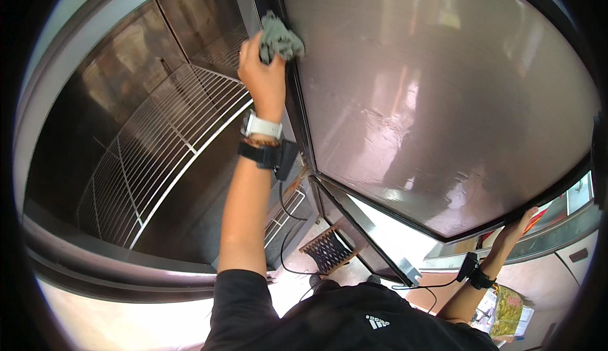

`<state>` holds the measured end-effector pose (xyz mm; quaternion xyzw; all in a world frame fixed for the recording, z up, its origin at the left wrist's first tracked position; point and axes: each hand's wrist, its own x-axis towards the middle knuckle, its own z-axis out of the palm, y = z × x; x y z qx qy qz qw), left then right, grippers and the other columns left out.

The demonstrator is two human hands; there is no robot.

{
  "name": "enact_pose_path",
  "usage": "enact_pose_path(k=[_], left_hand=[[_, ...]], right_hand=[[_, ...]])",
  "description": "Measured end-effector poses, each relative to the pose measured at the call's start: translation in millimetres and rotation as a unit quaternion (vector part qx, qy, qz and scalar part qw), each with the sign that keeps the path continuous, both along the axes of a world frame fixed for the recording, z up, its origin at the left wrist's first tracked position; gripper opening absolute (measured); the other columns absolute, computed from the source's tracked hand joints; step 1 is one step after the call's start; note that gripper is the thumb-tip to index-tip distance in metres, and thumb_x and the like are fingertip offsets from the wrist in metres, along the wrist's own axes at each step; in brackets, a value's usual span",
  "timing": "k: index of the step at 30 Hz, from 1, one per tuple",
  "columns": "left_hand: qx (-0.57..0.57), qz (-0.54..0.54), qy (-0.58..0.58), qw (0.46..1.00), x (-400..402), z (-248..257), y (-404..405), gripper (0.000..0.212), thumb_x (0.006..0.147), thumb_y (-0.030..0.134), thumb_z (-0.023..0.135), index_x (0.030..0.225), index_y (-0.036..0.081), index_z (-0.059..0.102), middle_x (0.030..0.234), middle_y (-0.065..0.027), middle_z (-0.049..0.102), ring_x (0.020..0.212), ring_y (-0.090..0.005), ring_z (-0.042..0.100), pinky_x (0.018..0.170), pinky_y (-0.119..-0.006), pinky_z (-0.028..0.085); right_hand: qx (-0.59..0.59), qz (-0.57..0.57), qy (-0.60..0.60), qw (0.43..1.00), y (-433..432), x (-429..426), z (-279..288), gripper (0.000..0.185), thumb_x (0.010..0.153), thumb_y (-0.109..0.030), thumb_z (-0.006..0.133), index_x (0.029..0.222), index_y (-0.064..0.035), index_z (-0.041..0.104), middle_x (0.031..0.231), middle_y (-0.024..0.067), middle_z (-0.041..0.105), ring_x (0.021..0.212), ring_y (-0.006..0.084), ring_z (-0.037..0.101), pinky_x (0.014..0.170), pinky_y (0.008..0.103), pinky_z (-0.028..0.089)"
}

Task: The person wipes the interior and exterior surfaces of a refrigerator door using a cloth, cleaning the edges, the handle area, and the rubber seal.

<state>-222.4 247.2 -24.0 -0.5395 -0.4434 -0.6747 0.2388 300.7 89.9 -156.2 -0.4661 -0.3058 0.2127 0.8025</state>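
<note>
A crumpled grey-green cloth (pixel 280 42) is bunched in my left hand (pixel 263 75). The cloth presses against the black door gasket (pixel 292 73) on the hinge side of an open stainless-steel cabinet door (pixel 427 94), which looks like a refrigerator's. At the door's outer lower edge, my right hand (pixel 520 222) holds the rim; some of its fingers are hidden behind the door. To the left of my left arm lies the cabinet interior (pixel 180 232), with a white wire shelf (pixel 166 146) inside.
Below, a second door (pixel 361 237) stands open beside a lower compartment with another wire rack (pixel 285 218). A wood-framed item with black mesh (pixel 330 251) is near my feet. Packages (pixel 508 310) lie at lower right. Black cables (pixel 285 251) hang from my wrist straps.
</note>
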Motion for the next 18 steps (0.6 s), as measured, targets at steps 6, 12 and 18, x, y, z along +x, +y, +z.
enact_pose_path(k=[6, 12, 18], left_hand=[[-0.109, 0.0, -0.049, 0.993, 14.7, -97.7, -22.2, 0.045, 0.071, -0.009, 0.07, 0.115, -0.003, 0.061, 0.107, -0.0174, 0.062, 0.1, -0.0362, 0.061, 0.088, -0.039, 0.049], [-0.082, 0.014, -0.084, 0.993, 38.0, -134.3, -15.5, 0.045, 0.079, 0.002, 0.073, 0.122, -0.004, 0.058, 0.118, -0.0161, 0.06, 0.105, -0.0314, 0.062, 0.094, -0.036, 0.048], [-0.105, -0.046, -0.081, 0.99, 11.9, -116.3, -19.5, 0.05, 0.076, -0.002, 0.072, 0.123, -0.002, 0.056, 0.115, -0.0186, 0.06, 0.106, -0.0366, 0.06, 0.092, -0.039, 0.049]], right_hand=[[-0.009, 0.016, 0.003, 1.0, 2.4, -13.2, 9.8, 0.09, 0.095, -0.065, 0.044, 0.151, 0.0022, 0.025, 0.157, 0.0124, 0.028, 0.142, 0.0261, 0.028, 0.117, 0.0348, 0.017], [-0.018, -0.023, -0.001, 1.0, 0.6, -22.4, 15.6, 0.099, 0.09, -0.072, 0.044, 0.153, 0.0013, 0.022, 0.159, 0.0154, 0.021, 0.144, 0.0307, 0.023, 0.118, 0.0359, 0.016], [-0.019, -0.034, -0.024, 0.999, 8.7, -9.9, 2.2, 0.098, 0.091, -0.072, 0.044, 0.152, 0.0013, 0.023, 0.158, 0.016, 0.023, 0.142, 0.0317, 0.027, 0.117, 0.0364, 0.019]])
